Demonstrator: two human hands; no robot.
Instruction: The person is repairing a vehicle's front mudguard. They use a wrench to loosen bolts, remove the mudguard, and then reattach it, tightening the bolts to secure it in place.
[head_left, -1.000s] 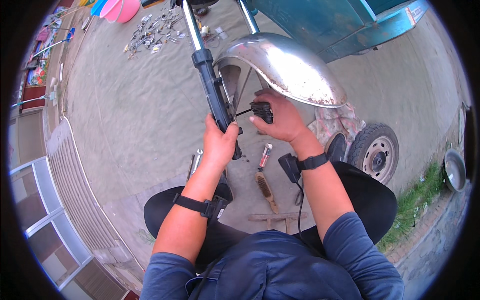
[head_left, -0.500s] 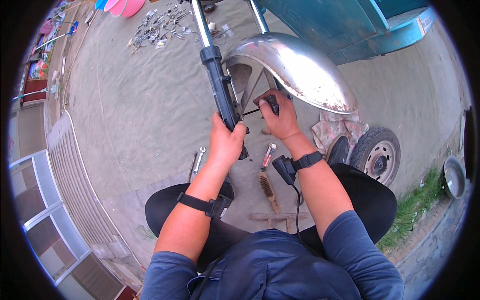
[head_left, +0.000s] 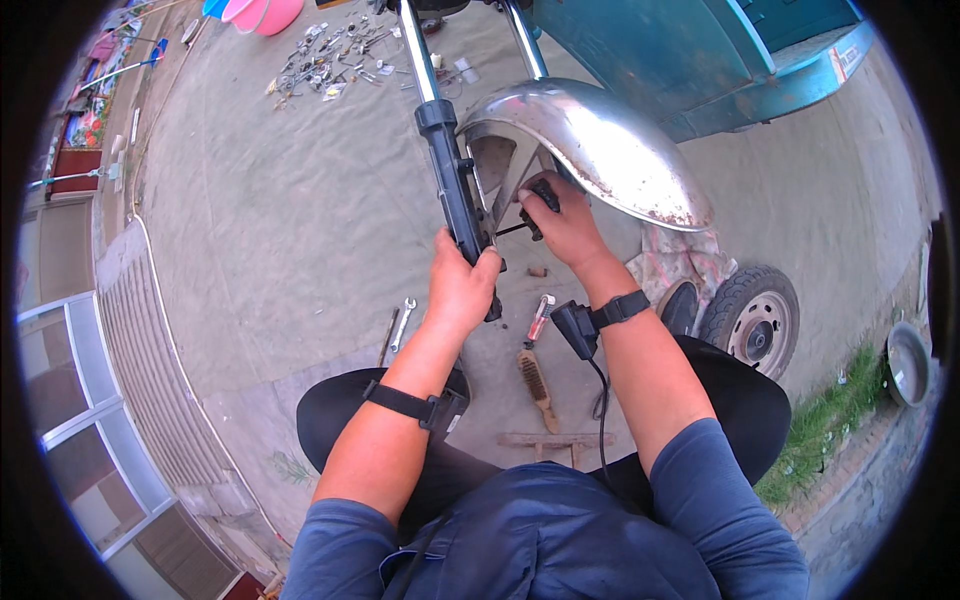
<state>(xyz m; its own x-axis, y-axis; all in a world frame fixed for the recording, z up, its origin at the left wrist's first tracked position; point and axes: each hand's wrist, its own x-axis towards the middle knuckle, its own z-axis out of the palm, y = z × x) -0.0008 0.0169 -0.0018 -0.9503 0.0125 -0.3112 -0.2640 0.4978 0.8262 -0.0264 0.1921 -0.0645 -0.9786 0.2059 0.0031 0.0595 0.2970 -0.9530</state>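
My left hand (head_left: 464, 285) is wrapped round the lower end of a black fork leg (head_left: 446, 160), which hangs from a shiny upper tube. My right hand (head_left: 570, 228) grips the black handle of what looks like a screwdriver (head_left: 542, 197). Its thin dark shaft points left to the inner side of the fork leg, just above my left hand; whether the tip touches is hard to see. Right beside the fork leg, a chrome mudguard (head_left: 615, 150) with rust specks along its rim arches over my right hand, with metal stays beneath it.
Below my hands lie a wire brush (head_left: 536, 388), a red-and-white tube (head_left: 540, 318), a spanner (head_left: 404, 325) and a small wooden stool (head_left: 557, 440). A wheel (head_left: 752, 325) and stained cloth (head_left: 685, 258) lie right. Scattered small parts (head_left: 335, 58) and teal bodywork (head_left: 690, 75) are farther off.
The handle in my right hand has turned and my fingers have shifted round it. My left hand keeps its hold on the fork leg. The whole view has moved slightly.
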